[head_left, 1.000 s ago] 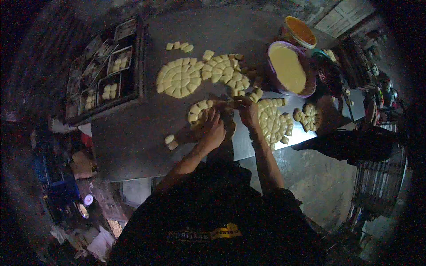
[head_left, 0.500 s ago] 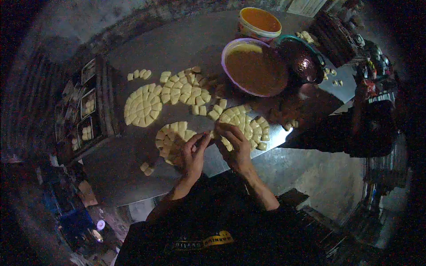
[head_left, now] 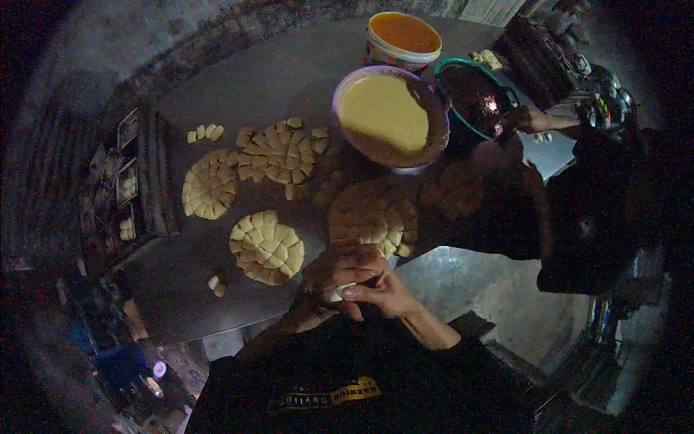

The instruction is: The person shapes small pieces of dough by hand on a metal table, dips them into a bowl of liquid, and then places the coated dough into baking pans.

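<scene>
My left hand (head_left: 322,278) and my right hand (head_left: 394,295) are together at the front edge of the table, closed round a small pale piece of dough (head_left: 340,292). The right thumb presses on this piece, and its underside is hidden. Just beyond my fingers lies a shaded round cluster of dough pieces (head_left: 372,217). Left of my hands is another round of dough pieces (head_left: 267,247), packed tightly together. Farther back are two more clusters, a left one (head_left: 210,186) and a larger right one (head_left: 278,153).
A purple-rimmed basin of yellow filling (head_left: 387,112) stands at the back, beside a bucket of orange stuff (head_left: 405,35) and a teal-rimmed basin (head_left: 470,98). A co-worker's hand (head_left: 531,118) is at the teal rim. Stacked trays (head_left: 155,181) are at the left; small dough pieces (head_left: 217,286) lie nearer.
My hands have come closer to my body and joined round a dough piece. A co-worker's arm now reaches to the teal-rimmed basin, and shadow has shifted over the dough and the yellow filling.
</scene>
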{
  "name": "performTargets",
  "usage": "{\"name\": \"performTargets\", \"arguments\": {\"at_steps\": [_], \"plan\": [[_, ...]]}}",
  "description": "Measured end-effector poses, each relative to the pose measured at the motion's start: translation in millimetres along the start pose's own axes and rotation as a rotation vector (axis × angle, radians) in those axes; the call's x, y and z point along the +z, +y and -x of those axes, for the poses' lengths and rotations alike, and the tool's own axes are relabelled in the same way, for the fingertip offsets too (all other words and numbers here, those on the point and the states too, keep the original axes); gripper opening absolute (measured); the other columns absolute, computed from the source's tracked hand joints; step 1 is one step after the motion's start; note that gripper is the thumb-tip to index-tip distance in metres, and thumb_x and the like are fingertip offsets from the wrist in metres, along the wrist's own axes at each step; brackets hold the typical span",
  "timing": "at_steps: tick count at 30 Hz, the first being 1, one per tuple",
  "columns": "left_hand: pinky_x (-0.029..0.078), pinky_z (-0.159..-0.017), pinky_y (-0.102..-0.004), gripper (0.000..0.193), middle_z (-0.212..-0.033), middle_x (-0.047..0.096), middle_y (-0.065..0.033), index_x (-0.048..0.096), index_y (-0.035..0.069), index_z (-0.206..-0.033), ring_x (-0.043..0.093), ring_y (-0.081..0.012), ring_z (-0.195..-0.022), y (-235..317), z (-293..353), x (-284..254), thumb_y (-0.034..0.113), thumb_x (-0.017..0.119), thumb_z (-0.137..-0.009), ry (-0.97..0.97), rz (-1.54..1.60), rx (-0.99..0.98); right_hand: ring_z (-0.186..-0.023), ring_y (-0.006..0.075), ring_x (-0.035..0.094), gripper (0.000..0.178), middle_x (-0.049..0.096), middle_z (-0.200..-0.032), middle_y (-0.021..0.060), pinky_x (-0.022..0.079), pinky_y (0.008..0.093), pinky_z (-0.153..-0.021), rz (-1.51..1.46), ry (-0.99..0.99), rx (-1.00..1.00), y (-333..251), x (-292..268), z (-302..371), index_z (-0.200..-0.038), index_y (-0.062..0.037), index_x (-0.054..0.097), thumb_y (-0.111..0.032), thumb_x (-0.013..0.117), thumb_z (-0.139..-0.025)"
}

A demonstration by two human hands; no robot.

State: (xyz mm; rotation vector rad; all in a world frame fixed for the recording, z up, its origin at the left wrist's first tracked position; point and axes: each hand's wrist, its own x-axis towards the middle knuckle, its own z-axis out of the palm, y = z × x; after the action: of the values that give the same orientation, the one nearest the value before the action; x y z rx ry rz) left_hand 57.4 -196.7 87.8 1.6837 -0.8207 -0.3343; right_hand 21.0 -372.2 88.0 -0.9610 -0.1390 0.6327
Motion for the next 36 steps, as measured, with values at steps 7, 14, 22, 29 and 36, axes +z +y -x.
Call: {"name": "performTargets", "arguments": {"at_steps": [7,14,22,29,36], "plan": [[0.044,-0.099,-0.0371,0.054,-0.129,0.056,-0.0126,0.042,0.003,-0.140,0.056,-0.0231,-0.115,-104,23,68,0.026,0.062,-0.096,0.445,0.404,-0.249,-0.080,0.0219,0.069,0.024,0.072,-0.095,0.0121,0.055,0.0341,-0.074,0.462,0.323,0.036,-12,-74,-36,-0.105,0.0011,0.069,-0.020,0.063,-0.095],[0.041,-0.104,-0.0382,0.063,-0.139,0.044,-0.0167,0.029,0.000,-0.146,0.052,-0.0231,-0.121,-106,7,48,0.018,0.063,-0.097,0.788,0.530,-0.495,-0.085,0.0212,0.067,0.029,0.070,-0.099,0.0125,0.053,0.0335,-0.078,1.614,0.546,-0.245,-69,-247,-164,-0.108,0.0009,0.068,-0.024,0.059,-0.097],[0.044,-0.104,-0.0342,0.065,-0.156,0.028,-0.0170,0.026,0.003,-0.152,0.049,-0.0264,-0.130,-103,40,33,0.017,0.060,-0.098,0.770,0.666,-0.318,-0.091,0.0203,0.064,0.035,0.068,-0.103,0.0129,0.050,0.0329,-0.083,1.687,0.485,-0.181,-51,-270,-173,-0.112,0.0007,0.067,-0.029,0.055,-0.098],[0.050,-0.099,-0.0402,0.051,-0.151,0.039,-0.0153,0.034,0.005,-0.148,0.056,-0.0295,-0.124,-101,56,15,0.022,0.051,-0.103,0.641,0.608,-0.347,-0.096,0.0195,0.062,0.040,0.067,-0.106,0.0133,0.049,0.0323,-0.087,1.508,0.494,-0.206,-49,-251,-146,-0.115,0.0005,0.065,-0.034,0.052,-0.100],[0.050,-0.095,-0.0376,0.045,-0.133,0.054,-0.0095,0.047,0.002,-0.136,0.057,-0.0228,-0.117,-70,73,-25,0.031,0.053,-0.102,0.604,0.820,-0.353,-0.101,0.0193,0.060,0.046,0.065,-0.111,0.0126,0.046,0.0316,-0.092,1.075,0.146,0.130,-48,-43,-136,-0.120,-0.0004,0.064,-0.039,0.049,-0.101]]}}
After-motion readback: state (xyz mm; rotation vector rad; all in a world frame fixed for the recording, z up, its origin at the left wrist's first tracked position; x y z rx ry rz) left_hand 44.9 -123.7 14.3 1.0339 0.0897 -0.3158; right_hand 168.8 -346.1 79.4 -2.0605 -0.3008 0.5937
